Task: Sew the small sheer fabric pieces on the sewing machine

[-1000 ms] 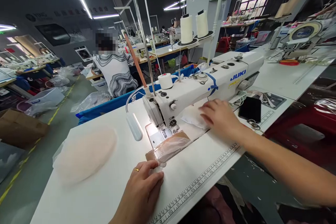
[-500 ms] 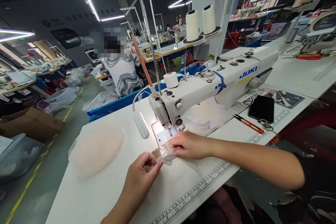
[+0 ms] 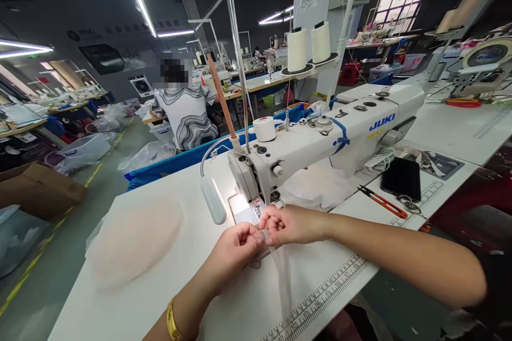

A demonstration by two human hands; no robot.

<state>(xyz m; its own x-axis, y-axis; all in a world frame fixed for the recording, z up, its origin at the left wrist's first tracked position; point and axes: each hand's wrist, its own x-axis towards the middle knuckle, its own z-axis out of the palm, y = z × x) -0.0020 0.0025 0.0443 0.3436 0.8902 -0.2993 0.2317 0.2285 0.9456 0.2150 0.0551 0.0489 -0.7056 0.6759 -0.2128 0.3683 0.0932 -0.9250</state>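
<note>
My left hand (image 3: 234,250) and my right hand (image 3: 294,225) meet just in front of the needle area of a white sewing machine (image 3: 304,141). The fingers of both hands are pinched together on a thin sheer fabric strip (image 3: 283,277). From the fingertips its pale tail hangs down over the table toward the printed ruler. Part of the fabric is hidden behind my fingers. A slim lit lamp (image 3: 213,201) stands left of the needle. Farther left lies a stack of sheer pale-pink fabric pieces (image 3: 134,240).
More pale fabric (image 3: 316,184) lies beneath the machine arm. Orange thread snips (image 3: 384,202) and a black phone (image 3: 401,178) rest on the right of the table. A ruler scale (image 3: 332,282) runs along the near edge. Another person (image 3: 186,112) sits ahead, back turned.
My left hand has moved up and right until it meets my right hand. The clear, shiny part of the material is now mostly covered, and a strip hangs below the fingers.
</note>
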